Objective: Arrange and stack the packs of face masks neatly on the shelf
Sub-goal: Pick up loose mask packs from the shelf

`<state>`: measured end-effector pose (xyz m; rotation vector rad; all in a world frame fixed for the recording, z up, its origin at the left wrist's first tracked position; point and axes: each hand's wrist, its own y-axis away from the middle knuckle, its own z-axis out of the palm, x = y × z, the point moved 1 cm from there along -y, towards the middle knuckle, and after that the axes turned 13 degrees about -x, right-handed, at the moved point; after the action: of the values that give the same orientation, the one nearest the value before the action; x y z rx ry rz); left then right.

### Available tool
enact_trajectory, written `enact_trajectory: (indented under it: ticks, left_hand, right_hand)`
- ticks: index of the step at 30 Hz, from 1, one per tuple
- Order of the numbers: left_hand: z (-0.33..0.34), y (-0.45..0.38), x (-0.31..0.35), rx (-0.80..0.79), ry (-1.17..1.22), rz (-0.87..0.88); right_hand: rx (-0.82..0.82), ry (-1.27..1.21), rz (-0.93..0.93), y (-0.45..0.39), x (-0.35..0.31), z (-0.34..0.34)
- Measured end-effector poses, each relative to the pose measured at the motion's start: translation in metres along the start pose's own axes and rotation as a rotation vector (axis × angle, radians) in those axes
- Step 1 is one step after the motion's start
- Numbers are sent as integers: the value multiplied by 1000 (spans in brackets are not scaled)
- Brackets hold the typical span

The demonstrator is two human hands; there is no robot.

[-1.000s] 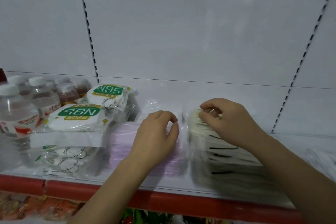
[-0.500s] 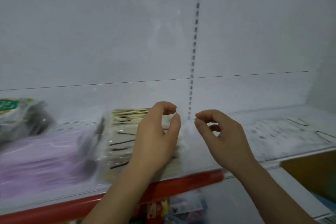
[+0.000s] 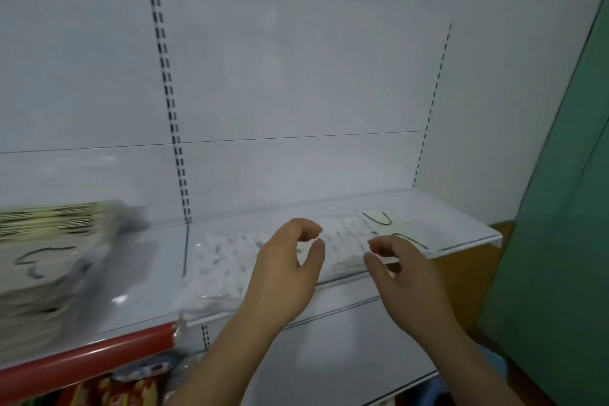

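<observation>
White mask packs (image 3: 227,260) lie on the shelf (image 3: 461,224) mid-frame. Left hand (image 3: 286,277) and right hand (image 3: 405,277) hover above them, fingers loosely curled, holding nothing.

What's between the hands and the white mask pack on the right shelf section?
Nothing visible. Left hand and right hand hover, loosely curled and holding nothing, just in front of the white pack lying flat on the shelf. The stacked packs sit off to the left, out of the path.
</observation>
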<state>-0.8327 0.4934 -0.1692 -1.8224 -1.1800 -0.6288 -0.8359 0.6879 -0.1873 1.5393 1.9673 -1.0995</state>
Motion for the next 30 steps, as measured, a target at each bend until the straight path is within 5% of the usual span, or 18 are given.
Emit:
enact_trajectory:
  ticks: [11,17,19,24,28,30]
  left_hand:
    - [103,-89,-9,-268,-122,-63]
    - [133,-148,-19,-289,-162,-100]
    - [140,-163,-24,-266,-171,-100]
    - [153,-183,-31,56,-7,-199]
    - [153,-183,-11,293,140,-261]
    - [155,-179,6,220,352,-340]
  right_hand:
    - [-369,664,101,-77,139,-46]
    - [-467,553,-7,-106,161,-86]
    - [-428,432,35,-113,163,-102]
    - [29,114,102,-128,165,-124]
    - [85,4,11,-136,169,-119]
    - [122,83,-126,-133,163,-113]
